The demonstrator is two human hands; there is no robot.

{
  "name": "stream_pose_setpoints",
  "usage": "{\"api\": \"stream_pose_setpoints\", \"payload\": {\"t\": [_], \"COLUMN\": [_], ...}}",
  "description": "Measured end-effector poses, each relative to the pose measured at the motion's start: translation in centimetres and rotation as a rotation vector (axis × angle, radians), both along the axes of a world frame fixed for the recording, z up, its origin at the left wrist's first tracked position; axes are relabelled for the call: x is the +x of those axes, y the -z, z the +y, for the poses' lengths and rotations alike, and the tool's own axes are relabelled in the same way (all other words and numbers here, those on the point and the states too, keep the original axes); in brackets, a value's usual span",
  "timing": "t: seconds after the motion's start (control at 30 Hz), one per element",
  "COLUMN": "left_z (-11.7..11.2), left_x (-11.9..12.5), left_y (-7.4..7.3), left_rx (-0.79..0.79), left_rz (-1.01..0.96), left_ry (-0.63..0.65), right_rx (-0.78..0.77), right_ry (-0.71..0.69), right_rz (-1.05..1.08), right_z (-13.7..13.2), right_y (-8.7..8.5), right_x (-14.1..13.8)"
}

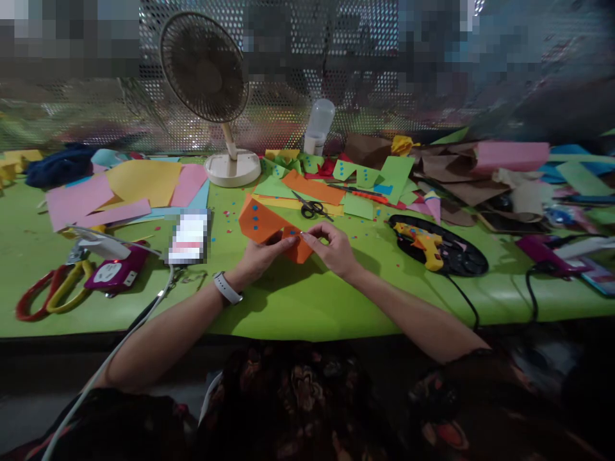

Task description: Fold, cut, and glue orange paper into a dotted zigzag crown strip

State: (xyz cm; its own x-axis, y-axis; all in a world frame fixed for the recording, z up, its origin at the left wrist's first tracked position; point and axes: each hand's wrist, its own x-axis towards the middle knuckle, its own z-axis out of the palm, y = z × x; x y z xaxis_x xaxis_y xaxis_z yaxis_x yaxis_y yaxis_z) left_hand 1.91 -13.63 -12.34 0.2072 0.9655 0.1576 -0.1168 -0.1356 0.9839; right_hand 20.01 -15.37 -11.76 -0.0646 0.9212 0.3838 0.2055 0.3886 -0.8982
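Observation:
My left hand (262, 257) grips a folded orange paper piece (262, 219), thumb on top and fingers beneath. Several small blue dots show on its left part, and another lies by my thumb. Close to that thumb, my right hand (332, 248) has its thumb and forefinger pinched against the paper's right part. What the pinch holds, if anything, is too small to name. Just beyond the paper lie black-handled scissors (312, 206). Farther back stand green paper pieces (353, 173) with similar blue dots.
A fan (233, 168) stands at the back. On the left are a phone (189, 237), a purple power adapter (118, 269) and large scissors (52, 291). A yellow glue gun (430, 246) rests on a black tray (468, 256) at right. Paper sheets (144, 182) and scraps lie along the back.

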Motion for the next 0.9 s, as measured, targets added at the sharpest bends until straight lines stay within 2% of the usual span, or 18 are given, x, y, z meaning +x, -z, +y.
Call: {"api": "stream_pose_setpoints", "payload": {"t": [0.17,0.43,0.57,0.63,0.77,0.9], "left_z": [-0.1,0.1,0.1,0.1,0.2,0.7], "left_x": [0.0,0.1,0.1,0.0,-0.2,-0.6], "left_y": [-0.2,0.8,1.0,0.7,0.0,0.0], "left_rx": [0.02,0.044,0.028,-0.002,-0.138,-0.254], "left_rz": [0.025,0.074,0.092,0.084,0.048,-0.001], "left_ry": [0.012,0.124,0.14,0.182,0.344,0.371], "right_rx": [-0.054,-0.075,-0.079,-0.121,-0.222,-0.213], "right_ry": [-0.043,-0.101,-0.133,-0.142,-0.098,-0.079], "right_rz": [0.022,0.016,0.001,0.032,0.137,0.172], "right_z": [0.1,0.3,0.6,0.8,1.4,1.7], "right_y": [-0.1,-0.2,-0.1,-0.2,-0.3,0.1], "right_x": [0.0,-0.1,-0.1,0.0,0.7,1.1]}}
